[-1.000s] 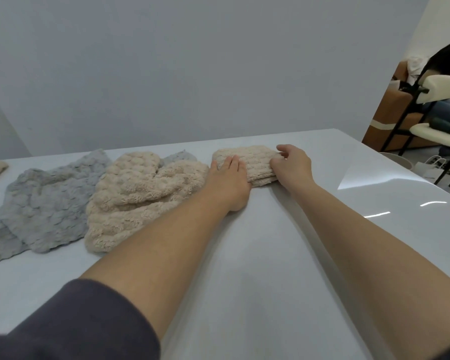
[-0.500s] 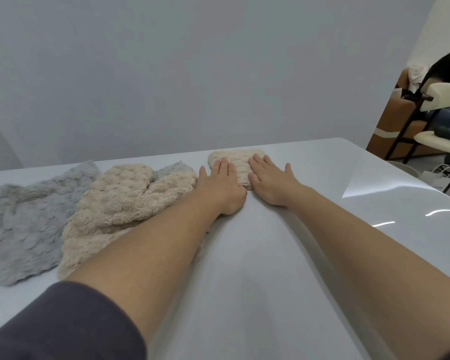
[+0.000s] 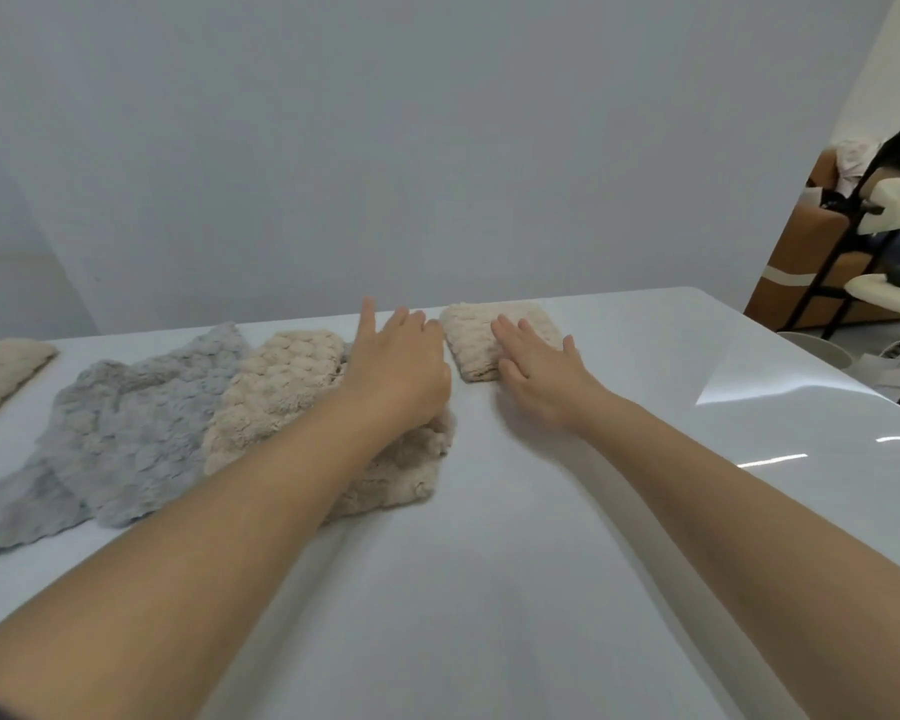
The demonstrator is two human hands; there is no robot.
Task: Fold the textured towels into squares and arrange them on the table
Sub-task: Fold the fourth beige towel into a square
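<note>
Open table (image 3: 489, 589) up front and out right, while loose towels (image 3: 141, 433) crowd the left and a folded towel (image 3: 481, 340) sits far-centre.

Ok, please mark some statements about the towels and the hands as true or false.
1. The right hand lies flat on the folded beige towel. True.
2. The grey towel is folded into a square. False: it lies spread out, unfolded.
3. The unfolded beige towel lies between the grey towel and the folded beige towel. True.
4. The left hand grips the folded beige towel. False: its fingers are straight and hold nothing.
</note>
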